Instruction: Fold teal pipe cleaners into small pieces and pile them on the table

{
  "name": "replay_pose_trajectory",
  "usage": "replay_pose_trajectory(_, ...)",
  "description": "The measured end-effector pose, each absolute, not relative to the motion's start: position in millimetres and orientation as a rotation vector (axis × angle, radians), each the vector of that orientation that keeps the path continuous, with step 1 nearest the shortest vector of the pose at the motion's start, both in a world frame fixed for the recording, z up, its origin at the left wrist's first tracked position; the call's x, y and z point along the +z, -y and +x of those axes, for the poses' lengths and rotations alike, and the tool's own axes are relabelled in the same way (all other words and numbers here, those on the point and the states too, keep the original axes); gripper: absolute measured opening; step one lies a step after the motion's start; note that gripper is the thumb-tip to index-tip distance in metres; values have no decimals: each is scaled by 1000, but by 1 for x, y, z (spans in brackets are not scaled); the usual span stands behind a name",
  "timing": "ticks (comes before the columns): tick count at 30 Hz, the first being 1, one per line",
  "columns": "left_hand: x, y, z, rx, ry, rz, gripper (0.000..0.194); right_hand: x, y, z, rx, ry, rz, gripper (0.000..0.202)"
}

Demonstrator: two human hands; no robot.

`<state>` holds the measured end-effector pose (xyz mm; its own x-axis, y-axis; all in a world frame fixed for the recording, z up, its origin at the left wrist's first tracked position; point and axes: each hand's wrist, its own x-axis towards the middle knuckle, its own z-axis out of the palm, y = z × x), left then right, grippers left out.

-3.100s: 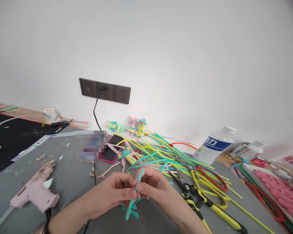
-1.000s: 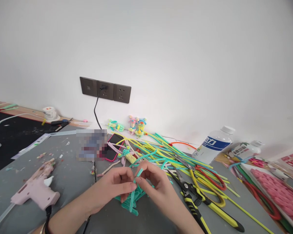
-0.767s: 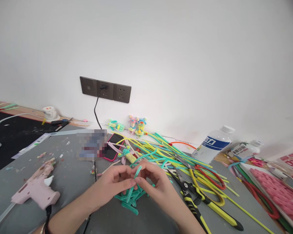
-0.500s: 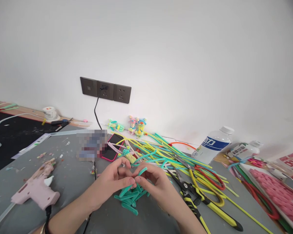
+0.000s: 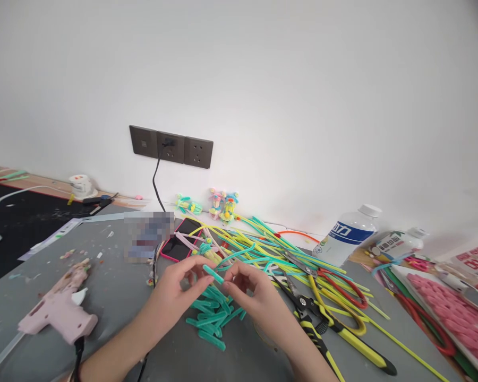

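A short teal fuzzy piece [image 5: 213,274] is pinched at its left end by my left hand [image 5: 179,286] and at its right end by my right hand [image 5: 250,289]. It slants slightly down to the right. Below my hands, a pile of short teal pieces [image 5: 213,321] lies on the grey mat [image 5: 175,355]. Just behind my fingers is a small teal and yellow figure [image 5: 209,251], partly covered. Long yellow and teal pipe cleaners [image 5: 263,239] spread out behind and to the right of my right hand.
A pink glue gun [image 5: 59,307] lies at left. Pliers [image 5: 314,310] and red-and-yellow-handled scissors [image 5: 310,272] lie at right, before a bottle [image 5: 346,236]. A phone [image 5: 181,241] and small figures [image 5: 223,206] are behind. A black cable [image 5: 155,265] runs beside my left wrist.
My hands have drawn slightly apart, and the teal piece now shows stretched between my fingertips. More of the pile below is uncovered.
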<state>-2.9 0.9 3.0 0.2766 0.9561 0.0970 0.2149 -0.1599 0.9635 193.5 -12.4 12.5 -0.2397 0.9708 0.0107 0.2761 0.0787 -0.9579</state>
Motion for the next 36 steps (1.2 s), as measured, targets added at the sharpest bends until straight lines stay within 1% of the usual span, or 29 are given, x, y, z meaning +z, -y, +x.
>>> replay_pose_trajectory(3, -4, -3, -3, 890, -1197, 1823, 6, 12, 11, 197, 1235, 1547, -1259, 27)
replay_pose_trajectory(7, -13, -2, -2, 663, -1341, 2043, 8, 14, 8, 203, 1309, 1448, -1225, 36)
replay_pose_trajectory(10, -14, 0, -2, 570, -1383, 2147, 8, 14, 6, 204, 1380, 1373, -1214, 38)
replay_pose_trajectory(16, -12, -3, -4, 820, -1164, 2115, 15, 13, 3, 212, 1539, 1323, -1160, 38)
replay_pose_trajectory(19, -13, -6, -5, 908, -1110, 2037, 10, 13, 2, 215, 1607, 1316, -1143, 39)
replay_pose_trajectory(25, -3, -4, -2, 932, -1043, 1762, 5, 12, 1, 213, 1623, 1313, -1164, 43)
replay_pose_trajectory(33, 1, -2, -4, 1000, -1041, 1550, 12, 10, 3, 212, 1590, 1353, -1145, 37)
replay_pose_trajectory(36, 2, -2, -3, 999, -978, 1404, 18, 12, 5, 208, 1546, 1386, -1130, 37)
